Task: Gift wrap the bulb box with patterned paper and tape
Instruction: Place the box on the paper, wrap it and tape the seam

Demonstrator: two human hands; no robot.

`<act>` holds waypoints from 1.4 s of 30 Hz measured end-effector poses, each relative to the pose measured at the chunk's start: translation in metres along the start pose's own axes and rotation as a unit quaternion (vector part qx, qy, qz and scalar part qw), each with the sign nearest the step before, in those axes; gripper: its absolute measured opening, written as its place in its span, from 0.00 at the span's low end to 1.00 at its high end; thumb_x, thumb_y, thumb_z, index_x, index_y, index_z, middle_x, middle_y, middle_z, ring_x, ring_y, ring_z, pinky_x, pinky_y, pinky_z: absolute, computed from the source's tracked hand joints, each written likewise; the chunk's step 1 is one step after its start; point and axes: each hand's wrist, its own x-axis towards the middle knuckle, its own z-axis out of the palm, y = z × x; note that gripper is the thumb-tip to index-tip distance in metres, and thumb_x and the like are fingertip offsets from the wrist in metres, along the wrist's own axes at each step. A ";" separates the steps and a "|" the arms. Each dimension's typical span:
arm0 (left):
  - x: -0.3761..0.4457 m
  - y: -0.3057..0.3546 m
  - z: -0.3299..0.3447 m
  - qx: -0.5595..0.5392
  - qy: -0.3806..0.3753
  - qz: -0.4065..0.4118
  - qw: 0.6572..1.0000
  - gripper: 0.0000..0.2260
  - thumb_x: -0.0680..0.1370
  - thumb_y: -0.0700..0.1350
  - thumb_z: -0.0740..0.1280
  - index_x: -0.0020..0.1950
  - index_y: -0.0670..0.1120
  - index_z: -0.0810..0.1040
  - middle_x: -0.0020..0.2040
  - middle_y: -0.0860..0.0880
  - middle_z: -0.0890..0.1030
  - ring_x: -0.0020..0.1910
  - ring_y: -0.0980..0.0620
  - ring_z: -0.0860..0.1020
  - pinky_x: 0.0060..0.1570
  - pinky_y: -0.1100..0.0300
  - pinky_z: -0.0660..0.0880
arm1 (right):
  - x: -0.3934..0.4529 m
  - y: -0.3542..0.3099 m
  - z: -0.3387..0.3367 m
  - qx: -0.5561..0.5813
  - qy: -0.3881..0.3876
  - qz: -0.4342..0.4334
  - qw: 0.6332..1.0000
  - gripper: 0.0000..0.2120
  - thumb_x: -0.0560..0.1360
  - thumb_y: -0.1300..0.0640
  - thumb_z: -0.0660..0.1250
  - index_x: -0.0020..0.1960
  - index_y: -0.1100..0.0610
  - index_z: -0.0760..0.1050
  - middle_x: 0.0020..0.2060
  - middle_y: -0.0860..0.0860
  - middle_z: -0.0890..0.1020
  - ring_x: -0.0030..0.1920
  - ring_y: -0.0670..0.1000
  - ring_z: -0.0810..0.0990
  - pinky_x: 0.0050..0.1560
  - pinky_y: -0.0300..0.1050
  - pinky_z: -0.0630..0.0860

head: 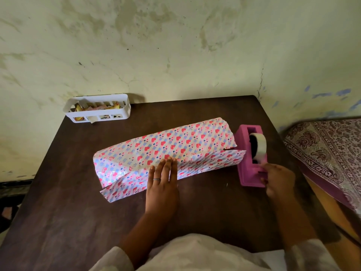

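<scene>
Tabletop: flat left hand (163, 180) presses patterned paper (166, 151).

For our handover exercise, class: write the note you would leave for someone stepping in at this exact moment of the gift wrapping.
Left hand: flat, fingers straight, pressing the overlapped patterned paper down along the near side of the parcel.
Right hand: fingers curled at the near end of the pink tape dispenser, apparently pulling tape; the strip itself cannot be made out.
The box is fully hidden under the paper, mid-table.
Done: paper wrapped round the long sides.
Left: tape the seam, then fold and tape both open ends.
A white basket sits at the far left corner.
</scene>
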 end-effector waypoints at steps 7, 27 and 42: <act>-0.001 0.004 -0.003 0.024 -0.028 -0.015 0.999 0.36 0.63 0.40 0.76 0.70 0.40 0.68 0.67 0.40 0.73 0.68 0.40 0.67 0.66 0.40 0.60 | -0.012 0.001 -0.002 0.098 0.013 0.024 0.995 0.10 0.74 0.59 0.66 0.55 0.58 0.75 0.48 0.53 0.78 0.41 0.48 0.77 0.40 0.44 0.76; -0.003 0.009 -0.007 0.033 -0.042 -0.028 0.998 0.39 0.62 0.39 0.78 0.71 0.39 0.68 0.68 0.39 0.72 0.68 0.39 0.70 0.66 0.42 0.60 | -0.020 0.030 -0.014 0.068 -0.023 0.062 0.996 0.04 0.74 0.58 0.68 0.45 0.55 0.73 0.40 0.51 0.74 0.40 0.49 0.73 0.43 0.47 0.74; -0.003 0.008 -0.009 0.007 -0.035 -0.027 0.999 0.37 0.63 0.37 0.77 0.70 0.40 0.69 0.67 0.40 0.73 0.68 0.39 0.70 0.66 0.42 0.60 | -0.014 0.049 -0.010 -0.264 0.085 -0.200 0.940 0.06 0.77 0.58 0.63 0.48 0.61 0.74 0.48 0.57 0.74 0.45 0.52 0.74 0.45 0.45 0.70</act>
